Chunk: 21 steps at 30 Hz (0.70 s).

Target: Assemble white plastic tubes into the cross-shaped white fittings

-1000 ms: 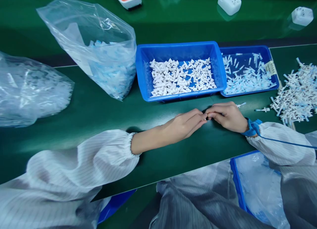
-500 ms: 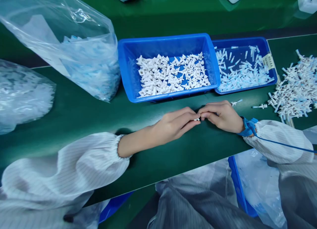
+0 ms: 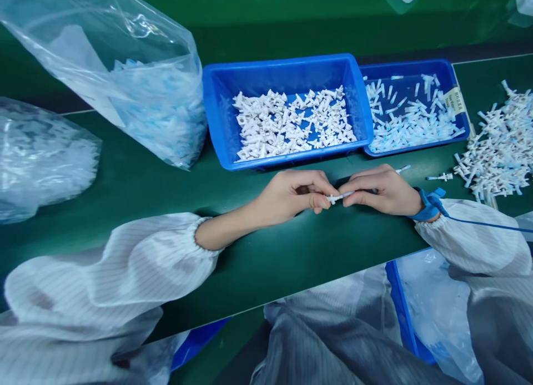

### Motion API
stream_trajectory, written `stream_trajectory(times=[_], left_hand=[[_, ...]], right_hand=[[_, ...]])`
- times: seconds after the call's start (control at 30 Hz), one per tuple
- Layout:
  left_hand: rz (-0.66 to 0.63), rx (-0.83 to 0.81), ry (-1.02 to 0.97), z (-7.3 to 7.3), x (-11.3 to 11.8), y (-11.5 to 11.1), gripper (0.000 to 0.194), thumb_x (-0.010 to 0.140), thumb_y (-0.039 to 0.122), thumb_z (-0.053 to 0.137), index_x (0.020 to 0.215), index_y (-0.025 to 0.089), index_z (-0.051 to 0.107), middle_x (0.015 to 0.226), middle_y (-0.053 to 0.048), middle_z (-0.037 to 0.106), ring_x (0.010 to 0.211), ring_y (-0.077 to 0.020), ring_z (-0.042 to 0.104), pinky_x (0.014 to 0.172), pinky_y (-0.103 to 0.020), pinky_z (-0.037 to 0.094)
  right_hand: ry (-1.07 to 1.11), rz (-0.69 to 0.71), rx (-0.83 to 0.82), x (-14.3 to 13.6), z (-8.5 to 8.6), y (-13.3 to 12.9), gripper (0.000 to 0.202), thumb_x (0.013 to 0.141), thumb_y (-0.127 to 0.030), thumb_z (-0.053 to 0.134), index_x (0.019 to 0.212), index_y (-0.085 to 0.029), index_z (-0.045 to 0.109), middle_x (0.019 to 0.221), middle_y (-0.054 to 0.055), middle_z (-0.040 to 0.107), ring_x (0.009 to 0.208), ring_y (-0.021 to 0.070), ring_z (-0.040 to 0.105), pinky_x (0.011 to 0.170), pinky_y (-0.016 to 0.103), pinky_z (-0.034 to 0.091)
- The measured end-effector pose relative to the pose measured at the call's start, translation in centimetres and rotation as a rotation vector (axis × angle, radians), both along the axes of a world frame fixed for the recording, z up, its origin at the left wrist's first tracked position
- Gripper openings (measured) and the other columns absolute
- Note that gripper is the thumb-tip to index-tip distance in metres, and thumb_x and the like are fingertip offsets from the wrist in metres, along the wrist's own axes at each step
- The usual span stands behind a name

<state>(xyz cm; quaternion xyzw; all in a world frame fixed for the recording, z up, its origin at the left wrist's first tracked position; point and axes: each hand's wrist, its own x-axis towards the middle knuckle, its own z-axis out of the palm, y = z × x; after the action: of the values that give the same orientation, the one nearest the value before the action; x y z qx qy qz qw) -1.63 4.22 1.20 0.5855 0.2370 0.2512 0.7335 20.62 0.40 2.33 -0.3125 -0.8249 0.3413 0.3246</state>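
Note:
My left hand (image 3: 291, 195) pinches a small white fitting (image 3: 333, 198) between thumb and fingers. Closed on the pale blue-white tube (image 3: 346, 194) at the fitting's right end is my right hand (image 3: 377, 191), with a blue band at its wrist. Fitting and tube lie in one line between the fingertips, above the green work surface (image 3: 291, 263). Behind the hands, a deep blue bin (image 3: 216, 118) holds many white fittings. The shallower blue tray (image 3: 449, 74) to its right holds pale blue-tipped tubes.
A pile of joined pieces (image 3: 499, 146) lies at the right, with a single piece (image 3: 440, 177) beside it and another partly behind my right hand. Two clear bags stand at the left, one with bluish parts (image 3: 162, 113), one with whitish parts (image 3: 45, 157). A blue cord runs from my right wrist.
My hands have drawn slightly apart, and the fitting and tube now show between them. My left fingers have changed from extended to a pinch. The other person's hand at the top has left the view.

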Motion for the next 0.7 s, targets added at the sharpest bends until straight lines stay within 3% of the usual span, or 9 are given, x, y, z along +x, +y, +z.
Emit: stream_trajectory(times=[0.37, 0.7], left_hand=[[0.086, -0.117, 0.043, -0.2, 0.6, -0.5, 0.041, 0.065, 0.049, 0.085, 0.077, 0.012, 0.071, 0.065, -0.001, 0.067, 0.057, -0.0075, 0.060, 0.055, -0.018, 0.050], [0.165, -0.005, 0.076, -0.6, 0.8, -1.7, 0.040, 0.073, 0.052, 0.078, 0.081, 0.013, 0.069, 0.073, -0.002, 0.069, 0.064, -0.0094, 0.061, 0.062, -0.020, 0.052]], right_hand=[[-0.094, -0.122, 0.213, -0.6, -0.7, -0.6, 0.021, 0.097, -0.022, 0.053, 0.085, -0.014, 0.068, 0.069, 0.003, 0.065, 0.061, 0.0086, 0.058, 0.058, 0.018, 0.042], [-0.104, -0.177, 0.303, -0.8, -0.8, -0.9, 0.021, 0.097, -0.018, 0.050, 0.085, -0.014, 0.067, 0.068, 0.002, 0.065, 0.060, 0.0091, 0.058, 0.057, 0.019, 0.043]])
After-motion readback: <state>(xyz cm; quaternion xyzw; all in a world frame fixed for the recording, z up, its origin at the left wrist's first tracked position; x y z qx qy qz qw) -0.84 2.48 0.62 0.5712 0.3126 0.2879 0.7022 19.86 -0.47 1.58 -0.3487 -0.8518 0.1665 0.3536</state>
